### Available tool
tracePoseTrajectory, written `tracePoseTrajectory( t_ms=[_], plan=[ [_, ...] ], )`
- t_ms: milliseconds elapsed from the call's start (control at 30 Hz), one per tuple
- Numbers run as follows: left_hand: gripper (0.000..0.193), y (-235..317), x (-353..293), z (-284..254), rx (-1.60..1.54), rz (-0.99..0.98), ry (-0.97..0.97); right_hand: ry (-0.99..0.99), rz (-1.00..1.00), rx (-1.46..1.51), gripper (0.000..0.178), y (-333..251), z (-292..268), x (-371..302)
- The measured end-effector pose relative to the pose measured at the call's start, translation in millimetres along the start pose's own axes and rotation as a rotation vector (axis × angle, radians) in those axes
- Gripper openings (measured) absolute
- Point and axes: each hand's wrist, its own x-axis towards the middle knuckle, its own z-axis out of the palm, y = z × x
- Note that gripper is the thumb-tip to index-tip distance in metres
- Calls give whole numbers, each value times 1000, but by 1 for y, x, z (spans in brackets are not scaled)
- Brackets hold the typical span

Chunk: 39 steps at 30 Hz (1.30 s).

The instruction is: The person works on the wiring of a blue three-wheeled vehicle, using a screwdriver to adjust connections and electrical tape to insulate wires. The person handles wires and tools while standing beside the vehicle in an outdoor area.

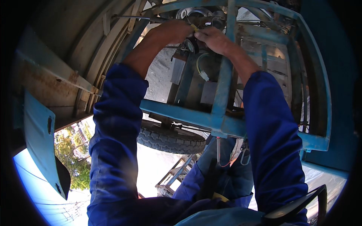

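Note:
My left hand [174,31] and my right hand [215,39] meet at the top of the view, inside a blue metal frame [223,81]. Both have their fingers closed in a pinch on a small yellow wire end [194,28]; its exact shape is partly covered by the fingertips. Just below them is a small round dark part [190,46] with a pale rim. A white plug connector [204,75] hangs on yellow-green wires [198,62] beneath my right hand. To its left is a finned metal block [178,70].
A treaded tyre [171,140] sits under the lower blue crossbar [181,113]. At the left rises a rusty panel with ribs [56,81], and a light-blue flap [39,132] hangs there. A dark mirror-like part [294,205] is at lower right. Frame bars surround both forearms.

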Motion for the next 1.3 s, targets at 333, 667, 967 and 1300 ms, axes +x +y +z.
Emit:
tracePoseTrajectory(
  t_ms=[333,667,967,1300],
  plan=[
    [55,40,-39,30,-1164,-486,177,195,-100,-146,20,4,11,-1],
    [62,63,-31,38,-903,-652,326,247,-39,-96,20,10,13,6],
    [61,44,-20,9,-829,-466,135,251,-65,-29,23,11,15,9],
    [78,85,-22,28,-554,-665,300,273,-35,-46,26,14,16,13]
  ],
)
